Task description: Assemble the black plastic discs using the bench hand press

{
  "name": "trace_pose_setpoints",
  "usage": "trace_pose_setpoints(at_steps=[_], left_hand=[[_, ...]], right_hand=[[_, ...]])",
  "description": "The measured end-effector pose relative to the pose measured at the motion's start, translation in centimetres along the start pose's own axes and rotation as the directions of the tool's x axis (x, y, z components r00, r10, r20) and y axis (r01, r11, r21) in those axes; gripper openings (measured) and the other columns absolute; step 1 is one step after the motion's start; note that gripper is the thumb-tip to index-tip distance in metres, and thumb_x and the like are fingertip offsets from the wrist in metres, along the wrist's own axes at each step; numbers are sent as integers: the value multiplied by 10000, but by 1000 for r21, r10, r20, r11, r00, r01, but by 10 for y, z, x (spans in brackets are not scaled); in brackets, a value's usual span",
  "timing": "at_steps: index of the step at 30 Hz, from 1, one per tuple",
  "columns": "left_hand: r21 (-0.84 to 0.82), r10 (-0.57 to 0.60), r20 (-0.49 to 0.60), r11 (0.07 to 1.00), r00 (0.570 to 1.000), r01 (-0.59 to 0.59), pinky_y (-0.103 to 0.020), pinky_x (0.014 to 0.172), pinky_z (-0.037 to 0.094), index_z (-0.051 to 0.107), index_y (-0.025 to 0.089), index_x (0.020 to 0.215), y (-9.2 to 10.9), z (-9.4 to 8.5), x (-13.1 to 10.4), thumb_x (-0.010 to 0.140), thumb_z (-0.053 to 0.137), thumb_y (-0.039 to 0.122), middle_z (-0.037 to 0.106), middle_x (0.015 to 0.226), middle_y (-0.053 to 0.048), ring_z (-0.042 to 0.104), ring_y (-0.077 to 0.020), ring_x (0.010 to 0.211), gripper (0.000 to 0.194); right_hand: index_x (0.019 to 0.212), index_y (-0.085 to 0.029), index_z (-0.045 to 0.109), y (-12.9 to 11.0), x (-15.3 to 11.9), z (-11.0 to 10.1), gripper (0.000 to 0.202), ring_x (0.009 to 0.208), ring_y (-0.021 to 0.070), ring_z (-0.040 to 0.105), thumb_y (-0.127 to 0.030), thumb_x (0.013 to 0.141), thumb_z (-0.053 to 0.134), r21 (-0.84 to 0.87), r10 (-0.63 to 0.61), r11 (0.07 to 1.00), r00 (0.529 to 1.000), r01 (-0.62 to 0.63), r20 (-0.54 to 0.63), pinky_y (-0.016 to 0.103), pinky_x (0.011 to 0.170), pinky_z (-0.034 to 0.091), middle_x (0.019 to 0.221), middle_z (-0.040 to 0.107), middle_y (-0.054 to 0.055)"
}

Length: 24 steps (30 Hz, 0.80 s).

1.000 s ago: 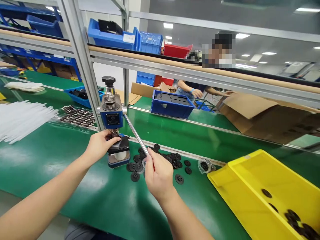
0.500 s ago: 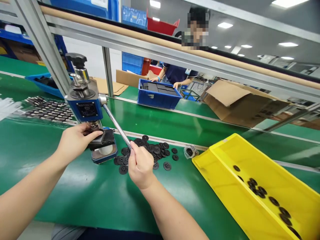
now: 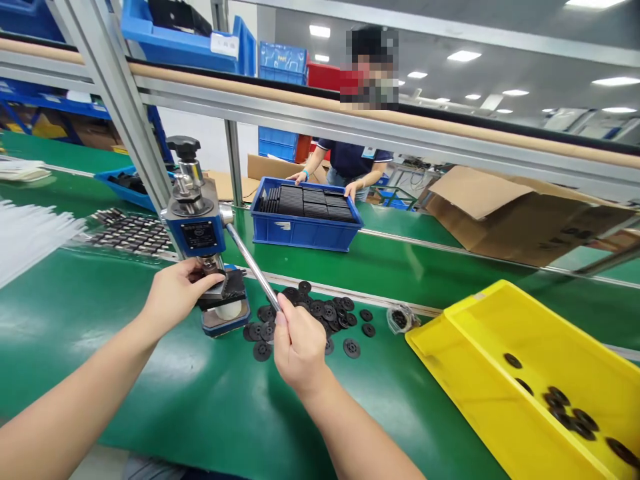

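We see the fingers of the left hand (image 3: 170,293) curled about the ram of the blue hand press (image 3: 197,233), the thumb against a grey block (image 3: 215,289) beneath it, though we cannot tell whether they pinch anything, while the right hand's (image 3: 303,347) fingers wrap the lever (image 3: 251,261). Just beside the press, we find loose black discs (image 3: 351,347) strewn on the green tabletop (image 3: 215,407), with others in the yellow bin (image 3: 445,353). Beyond, a co-worker (image 3: 346,160) has brought the blue crate (image 3: 305,235) nearer; both our hands keep their places, so we judge the press work undisturbed.
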<state>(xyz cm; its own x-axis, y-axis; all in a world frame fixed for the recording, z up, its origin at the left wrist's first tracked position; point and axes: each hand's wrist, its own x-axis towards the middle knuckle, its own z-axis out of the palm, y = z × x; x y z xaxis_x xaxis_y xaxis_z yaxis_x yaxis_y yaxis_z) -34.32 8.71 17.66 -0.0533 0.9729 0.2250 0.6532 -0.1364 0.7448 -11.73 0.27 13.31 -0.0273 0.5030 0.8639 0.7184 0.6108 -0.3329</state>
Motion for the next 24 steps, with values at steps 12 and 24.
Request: trace_pose_setpoints(at_steps=[12,24], left_hand=[[-144,61,-26,988,998,-64,-284,688,465,696,159,923,-6,7,6,742,699,430,735,845,-44,649,-205,753,326],[-217,92,-127,969,988,-118,-249,644,418,694,153,819,-7,11,11,709,762,404,695,777,-21,586,-156,705,282]], right_hand=[[1316,-122,518,0,10,-12,441,681,171,559,-46,882,519,83,-15,997,998,10,65,320,590,468,822,607,73],[1293,-151,599,2,5,-4,399,693,222,589,-96,908,508,-235,192,957,978,-170,76,340,569,375,896,669,100]])
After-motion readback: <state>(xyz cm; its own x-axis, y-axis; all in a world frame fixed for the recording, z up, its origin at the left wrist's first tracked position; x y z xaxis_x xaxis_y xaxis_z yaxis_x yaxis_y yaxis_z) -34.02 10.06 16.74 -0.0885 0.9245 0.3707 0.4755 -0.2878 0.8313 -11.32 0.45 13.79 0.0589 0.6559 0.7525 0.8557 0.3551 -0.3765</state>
